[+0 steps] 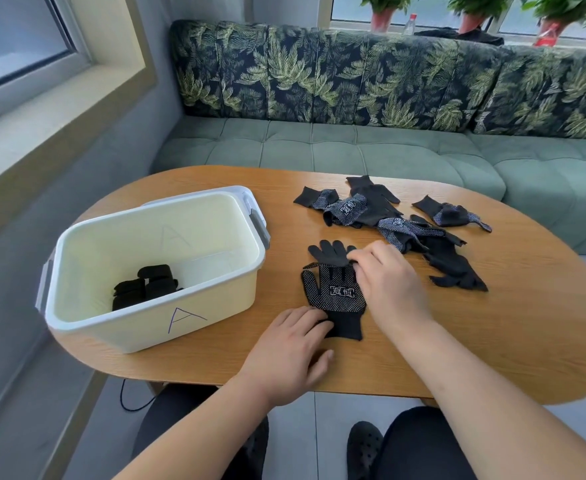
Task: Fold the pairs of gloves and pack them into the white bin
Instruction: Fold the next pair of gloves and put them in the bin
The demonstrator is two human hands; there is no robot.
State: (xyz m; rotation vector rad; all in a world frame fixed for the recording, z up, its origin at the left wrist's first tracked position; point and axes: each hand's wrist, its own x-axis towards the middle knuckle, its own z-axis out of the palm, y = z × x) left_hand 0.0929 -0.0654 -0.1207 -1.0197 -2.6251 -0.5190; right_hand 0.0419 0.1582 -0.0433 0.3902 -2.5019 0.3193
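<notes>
A glove pair (pixel 336 292) lies stacked near the front edge of the surface (pixel 492 341), just right of the white bin (pixel 153 334). The dotted glove is on top, and the plain one's fingers poke out beyond it. The left hand (pixel 291 351) rests flat, fingers straight, on the cuff end. The right hand (pixel 388 282) curls over the finger bases; whether it pinches the cloth is hidden.

The two gloves look offset, so a fold made now would likely come out uneven and spring open on the way to the bin. If the left hand lifts early, the thin knit could slide. The loose gloves (pixel 388 216) towards the far right edge lie close enough to snag. Folded bundles (pixel 146 285) already sit in the bin.
</notes>
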